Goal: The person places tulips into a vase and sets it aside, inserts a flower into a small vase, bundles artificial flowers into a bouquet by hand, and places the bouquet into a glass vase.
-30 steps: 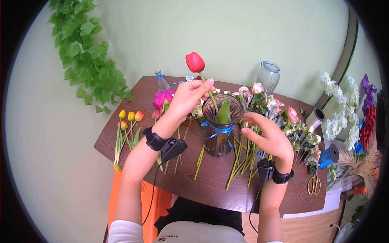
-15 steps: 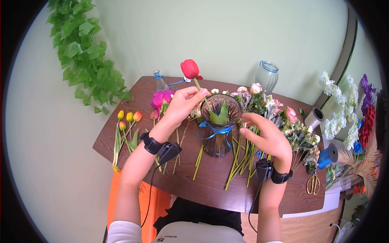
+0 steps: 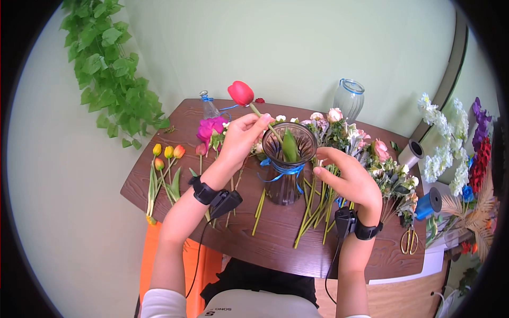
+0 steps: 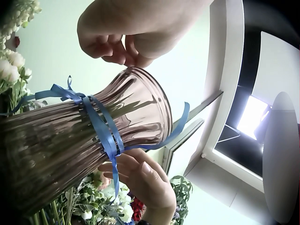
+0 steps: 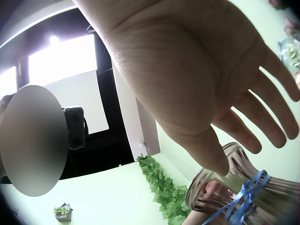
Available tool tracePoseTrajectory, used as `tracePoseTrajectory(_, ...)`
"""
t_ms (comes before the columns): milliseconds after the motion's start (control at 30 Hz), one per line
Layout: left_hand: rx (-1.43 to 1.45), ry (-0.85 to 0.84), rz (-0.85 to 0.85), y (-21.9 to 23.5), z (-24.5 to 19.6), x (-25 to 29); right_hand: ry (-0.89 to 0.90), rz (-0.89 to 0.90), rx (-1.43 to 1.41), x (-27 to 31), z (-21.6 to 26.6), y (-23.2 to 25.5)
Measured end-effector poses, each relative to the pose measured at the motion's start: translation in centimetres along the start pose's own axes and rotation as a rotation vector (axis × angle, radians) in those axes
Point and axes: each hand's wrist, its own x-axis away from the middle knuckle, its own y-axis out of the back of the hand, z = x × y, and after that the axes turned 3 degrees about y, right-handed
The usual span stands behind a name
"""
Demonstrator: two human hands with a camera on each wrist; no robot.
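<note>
Leaning from brown glass vase [image 3: 283,191]: red tulip [image 3: 241,93], green-stemmed.

The head view is bright and evenly lit, with soft shadows, a pale sheen on the tabletop [image 3: 265,241] nearer the wearer than the hands, and curved black edges with wide-angle bending far out to both sides of them. In the left wrist view, a white panel [image 4: 253,116] glares below and to the right of the left hand [image 4: 136,30], whose underside is shaded; highlights streak the glass vase [image 4: 140,105] beneath it. In the right wrist view, a blown-out bright pane [image 5: 63,56] lies left of the right hand [image 5: 187,70], its palm dim; a featureless blurred oval [image 5: 33,140] sits lower left of it.
</note>
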Motion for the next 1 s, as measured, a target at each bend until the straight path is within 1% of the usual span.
tracePoseTrajectory(100,0.026,0.007,0.037,-0.4,-0.4,0.2,-0.003,0.004,0.001,0.0,0.1,0.0)
tracePoseTrajectory(200,0.015,-0.012,0.012,-0.7,-0.3,0.2,0.003,-0.005,0.005,0.1,0.0,0.0)
tracePoseTrajectory(433,0.041,0.005,0.058,-0.1,-0.8,0.2,0.001,-0.002,0.003,0.1,0.1,0.1)
tracePoseTrajectory(500,0.042,0.002,0.18,0.9,-0.3,0.0,0.003,-0.004,0.004,0.1,0.1,0.1)
tracePoseTrajectory(633,0.012,0.016,0.153,0.8,-0.6,0.0,-0.002,0.004,0.006,0.1,0.1,0.0)
tracePoseTrajectory(733,0.03,-0.01,0.129,0.1,-1.4,0.1,0.002,0.002,0.008,0.0,0.1,-0.1)
tracePoseTrajectory(800,-0.008,-0.061,0.06,0.0,-1.4,-0.1,0.003,0.002,0.011,0.1,0.1,-0.1)
tracePoseTrajectory(1000,0.034,-0.033,0.082,0.0,-0.5,-0.1,-0.017,0.014,0.0,0.0,0.0,-0.1)
